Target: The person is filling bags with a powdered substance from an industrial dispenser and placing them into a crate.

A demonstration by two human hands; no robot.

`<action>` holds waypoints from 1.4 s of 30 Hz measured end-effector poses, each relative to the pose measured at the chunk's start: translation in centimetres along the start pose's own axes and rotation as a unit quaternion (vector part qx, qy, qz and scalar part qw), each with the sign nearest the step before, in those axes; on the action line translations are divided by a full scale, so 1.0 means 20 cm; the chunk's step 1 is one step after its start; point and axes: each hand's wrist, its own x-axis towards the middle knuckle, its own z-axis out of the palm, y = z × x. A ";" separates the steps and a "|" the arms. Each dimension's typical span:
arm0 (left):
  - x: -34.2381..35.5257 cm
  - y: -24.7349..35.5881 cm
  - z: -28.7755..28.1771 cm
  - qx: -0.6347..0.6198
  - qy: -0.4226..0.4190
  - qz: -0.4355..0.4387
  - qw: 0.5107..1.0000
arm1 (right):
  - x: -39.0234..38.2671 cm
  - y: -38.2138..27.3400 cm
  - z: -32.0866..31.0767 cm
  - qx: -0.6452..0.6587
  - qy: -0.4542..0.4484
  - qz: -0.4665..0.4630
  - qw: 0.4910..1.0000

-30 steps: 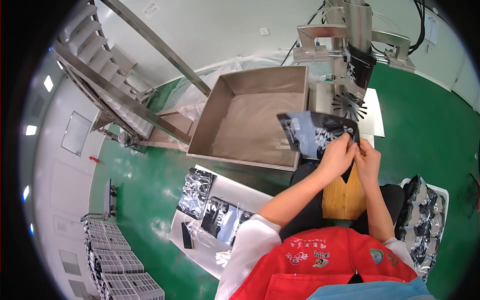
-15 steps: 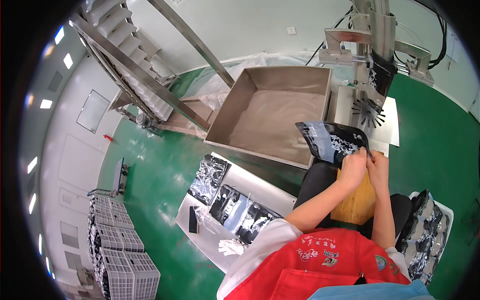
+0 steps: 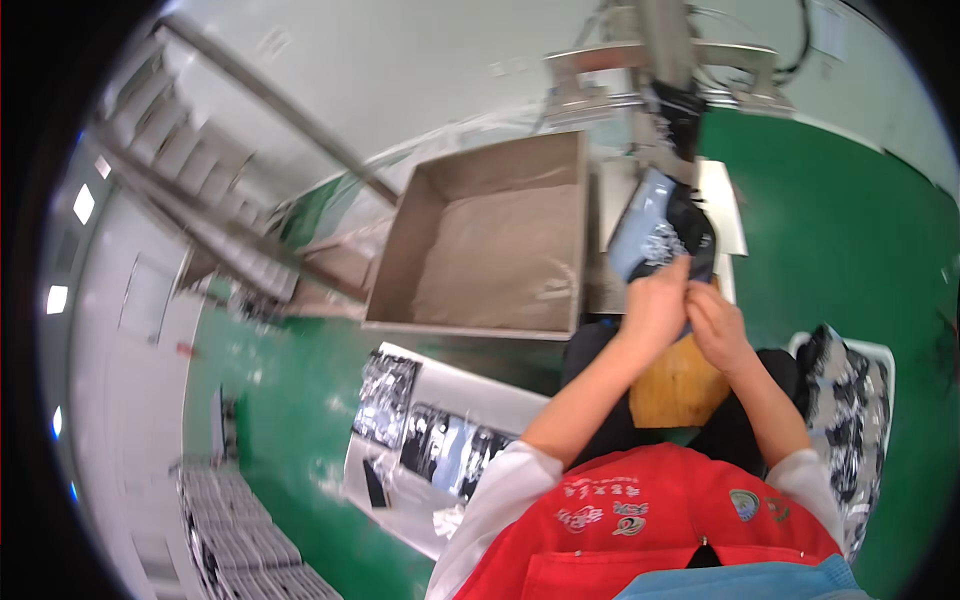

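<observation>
A black and grey-blue plastic pouch (image 3: 636, 238) with white print is held out ahead of me, its near end pinched between both hands. My left hand (image 3: 655, 303) is closed at that end, fingers pressed together. Beside it, almost touching, my right hand (image 3: 714, 322) is closed on the same pouch. Slight blur hides the fingertips. Just beyond the held pouch, another black pouch (image 3: 678, 115) hangs around the lower end of a steel filling spout (image 3: 664, 45). Under my wrists is a yellow wooden block or seat (image 3: 680, 390) between my knees.
A large steel tray (image 3: 583, 230) with brownish powder stands ahead, left of the spout. Flat pouches (image 3: 440, 445) lie on a metal table (image 3: 420, 515) at my left. At my right, a white crate (image 3: 888, 385) holds several dark pouches. Steel conveyor framing (image 3: 270, 95) rises far left.
The pouch has swung from lying crosswise to pointing away from me, nearer the spout. Both hands moved with it, still gripping its near end. The whole view has shifted.
</observation>
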 end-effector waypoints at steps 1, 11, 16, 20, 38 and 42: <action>0.01 -0.02 -0.05 -0.007 0.011 0.019 1.000 | 0.01 -0.03 -0.02 -0.034 -0.041 0.006 0.999; -0.05 0.23 -0.04 0.202 -0.085 0.091 0.971 | 0.17 -0.10 0.13 0.430 0.222 0.624 0.613; -0.05 0.25 -0.07 0.163 -0.115 0.093 0.975 | 0.20 -0.03 0.00 0.662 0.208 0.528 0.490; -0.21 0.41 -0.10 0.174 -0.159 0.180 0.955 | 0.09 -0.12 -0.04 0.605 0.148 0.514 0.590; 0.16 -0.06 -0.21 -0.055 0.085 0.007 0.995 | 0.04 -0.26 -0.15 0.251 -0.155 0.321 0.900; 0.16 -0.15 -0.07 -0.240 -0.078 -0.172 0.952 | 0.07 -0.23 -0.21 0.142 -0.214 0.262 0.930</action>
